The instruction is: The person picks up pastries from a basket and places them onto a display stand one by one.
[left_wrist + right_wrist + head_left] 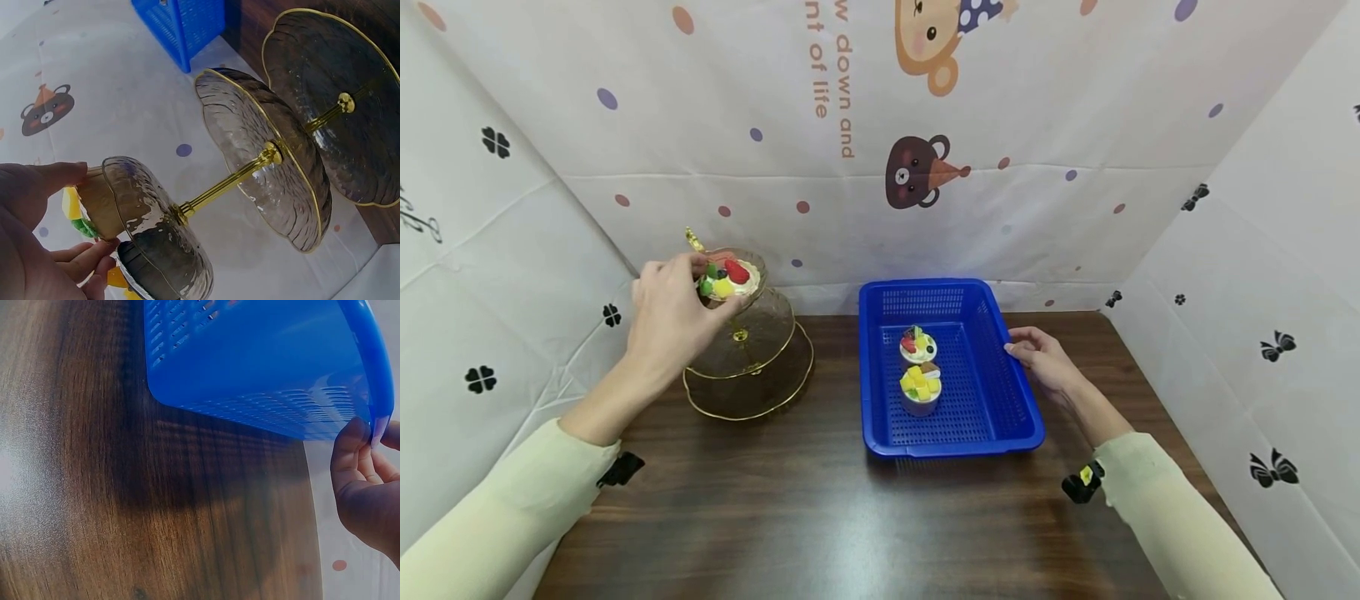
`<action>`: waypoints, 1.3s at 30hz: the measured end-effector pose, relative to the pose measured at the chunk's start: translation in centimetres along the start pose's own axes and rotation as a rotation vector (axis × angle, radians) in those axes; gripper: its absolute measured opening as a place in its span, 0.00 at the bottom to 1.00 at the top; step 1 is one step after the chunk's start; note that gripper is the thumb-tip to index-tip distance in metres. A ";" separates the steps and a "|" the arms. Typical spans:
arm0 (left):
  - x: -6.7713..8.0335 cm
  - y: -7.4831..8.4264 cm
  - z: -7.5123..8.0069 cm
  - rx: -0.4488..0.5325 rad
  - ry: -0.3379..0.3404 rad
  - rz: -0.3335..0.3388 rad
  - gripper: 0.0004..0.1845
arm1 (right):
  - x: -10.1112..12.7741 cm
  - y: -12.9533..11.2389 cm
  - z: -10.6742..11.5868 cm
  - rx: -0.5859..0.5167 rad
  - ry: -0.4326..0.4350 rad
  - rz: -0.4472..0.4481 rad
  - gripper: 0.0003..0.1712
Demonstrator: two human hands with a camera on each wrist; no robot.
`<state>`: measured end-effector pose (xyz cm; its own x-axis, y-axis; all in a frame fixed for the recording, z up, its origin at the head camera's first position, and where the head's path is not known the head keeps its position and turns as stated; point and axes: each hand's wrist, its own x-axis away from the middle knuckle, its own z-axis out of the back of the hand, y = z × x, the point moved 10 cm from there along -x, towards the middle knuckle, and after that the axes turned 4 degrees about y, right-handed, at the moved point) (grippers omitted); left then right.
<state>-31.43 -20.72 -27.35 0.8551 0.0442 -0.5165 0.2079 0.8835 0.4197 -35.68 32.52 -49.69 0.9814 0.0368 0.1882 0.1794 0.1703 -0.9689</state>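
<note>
A three-tier glass stand (760, 333) with gold rims is at the left of the dark wood table. My left hand (696, 292) grips a fruit-topped cupcake (730, 279) at the stand's small top dish (156, 231). In the left wrist view my fingers (69, 256) and thumb curl round the cupcake's cup (97, 203), which lies against the dish. A blue plastic basket (951, 287) holds two more fruit cupcakes (917, 344) (921, 389). My right hand (1026, 346) pinches the basket's right rim (375, 394), thumb (350, 447) on the outside.
The stand's middle tier (262, 156) and bottom tier (337, 94) hold nothing. Printed cloth walls close in the table at the back and both sides. Bare wood (790, 517) stretches in front of the stand and basket.
</note>
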 end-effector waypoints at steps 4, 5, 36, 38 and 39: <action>0.1 0.2 0.0 -0.046 -0.003 -0.021 0.37 | -0.1 0.1 0.0 -0.007 0.001 0.001 0.29; 0.1 0.3 -0.1 -0.059 -0.002 -0.029 0.37 | -0.1 0.1 0.0 -0.009 0.001 0.000 0.29; 1.6 1.9 1.7 -0.126 0.101 -0.214 0.35 | 0.0 0.0 0.0 -0.004 0.000 -0.002 0.29; 1.6 1.9 1.7 -0.122 0.096 -0.215 0.34 | 0.0 0.0 0.0 0.000 0.001 0.000 0.29; 1.6 1.9 1.7 -0.119 0.095 -0.214 0.34 | 0.0 0.0 0.0 0.000 0.001 -0.001 0.29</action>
<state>-28.85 -19.76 -26.17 0.7483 -0.1107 -0.6540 0.3170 0.9258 0.2060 -35.68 32.52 -49.66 0.9814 0.0358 0.1885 0.1799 0.1706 -0.9688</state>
